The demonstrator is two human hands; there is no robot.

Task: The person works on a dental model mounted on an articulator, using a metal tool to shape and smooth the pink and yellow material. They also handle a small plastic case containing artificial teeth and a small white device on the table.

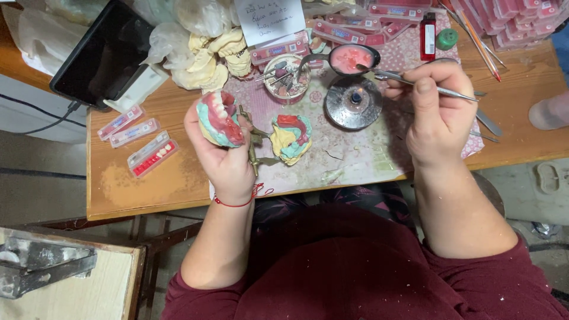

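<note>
A worn wooden counter (148, 184) carries a round metal burner (354, 102) on a stained patterned cloth. Left of the burner, the left hand (225, 148) wraps around a lumpy plaster dental model (218, 118) with pink wax gums and teeth. Just right of the burner, the right hand (435, 112) pinches a slim steel wax tool (409, 81), its tip in a spoon of pink wax (351, 58).

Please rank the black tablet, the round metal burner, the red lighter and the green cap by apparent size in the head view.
1. black tablet
2. round metal burner
3. red lighter
4. green cap, nearly the lighter's size, so that order is unsure.
</note>
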